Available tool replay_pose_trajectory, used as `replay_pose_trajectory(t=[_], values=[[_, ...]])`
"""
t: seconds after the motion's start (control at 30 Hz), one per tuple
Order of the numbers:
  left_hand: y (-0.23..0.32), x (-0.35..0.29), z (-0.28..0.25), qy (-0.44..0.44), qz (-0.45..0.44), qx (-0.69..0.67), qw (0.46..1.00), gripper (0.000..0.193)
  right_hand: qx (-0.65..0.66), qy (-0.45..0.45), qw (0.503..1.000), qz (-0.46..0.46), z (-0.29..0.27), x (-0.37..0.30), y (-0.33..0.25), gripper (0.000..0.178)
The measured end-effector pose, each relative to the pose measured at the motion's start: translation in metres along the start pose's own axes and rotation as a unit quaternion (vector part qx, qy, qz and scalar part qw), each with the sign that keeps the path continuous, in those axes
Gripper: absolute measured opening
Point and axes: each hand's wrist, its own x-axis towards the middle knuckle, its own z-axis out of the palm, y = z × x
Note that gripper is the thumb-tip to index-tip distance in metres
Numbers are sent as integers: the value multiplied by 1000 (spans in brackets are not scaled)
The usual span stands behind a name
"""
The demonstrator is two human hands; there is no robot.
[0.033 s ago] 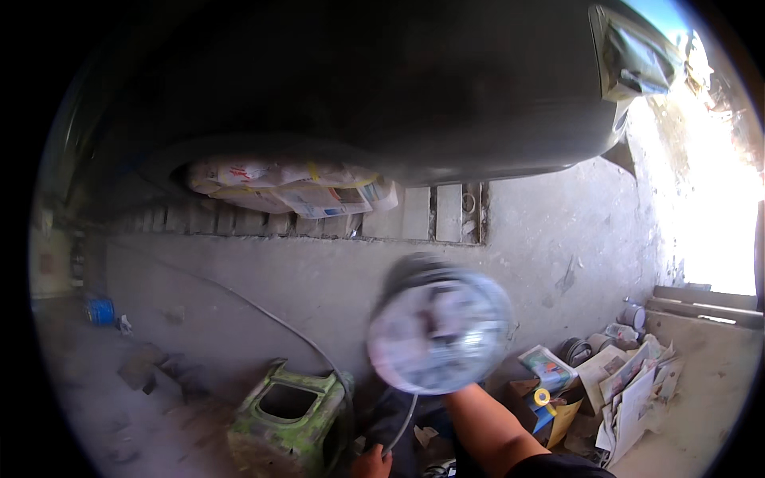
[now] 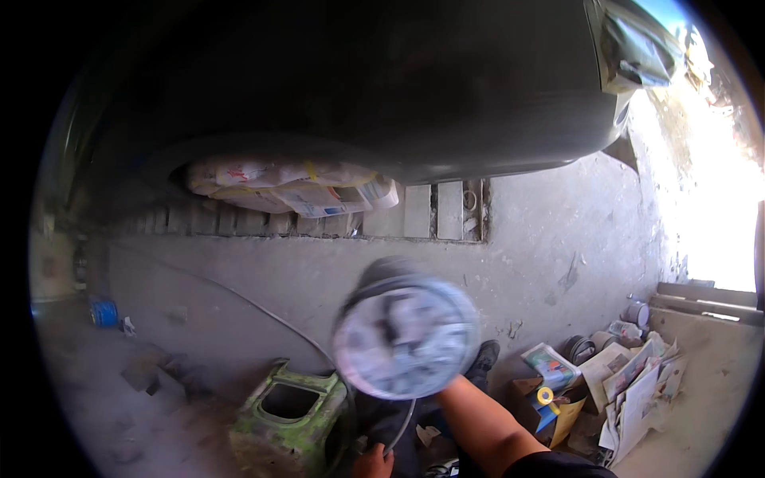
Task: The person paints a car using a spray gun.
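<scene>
A spray gun with a round, lidded cup point(image 2: 406, 338) is in front of me, blurred by motion and smeared pale grey on top. My right hand is behind the cup; only the wrist point(image 2: 456, 392) and forearm show, and the grip itself is hidden. From under the cup a thin grey air hose point(image 2: 408, 422) runs down to my left hand point(image 2: 371, 462), which is closed round it at the lower edge. Beyond the cup stands a dark car body point(image 2: 478, 103), its wheel opening covered with newspaper point(image 2: 339, 199).
A worn green plastic stool point(image 2: 275, 430) stands at my lower left, with hose lying past it. To the right are a box of folded newspapers point(image 2: 629, 390) and a yellow tape roll point(image 2: 544, 396). A slatted floor channel point(image 2: 421, 211) runs below the car; a blue can point(image 2: 103, 313) is far left.
The spray gun and its cup have shifted left and slightly down, with my right forearm following. My dark shoe now shows beside the cup. My left hand stays on the hose.
</scene>
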Motion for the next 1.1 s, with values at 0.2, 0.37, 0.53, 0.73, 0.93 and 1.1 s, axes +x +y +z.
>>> replay_pose_trajectory(t=[0.2,0.37,0.53,0.73,0.93,1.1], values=[[-7,8,27,46,88,60,993,27,28,-13,1000,-6,-23,2,22,31],[-61,2,95,229,247,249,908,26,-137,200,964,112,-128,-34,70,22],[-47,11,83,316,325,345,822,27,-50,293,943,152,-156,-30,84,30],[-42,18,63,125,295,178,930,28,90,110,977,159,-56,-42,107,30],[-55,19,73,135,302,185,926,28,114,28,983,140,-36,-45,115,29],[-64,22,76,146,320,197,915,27,15,235,964,122,-117,-42,155,29]])
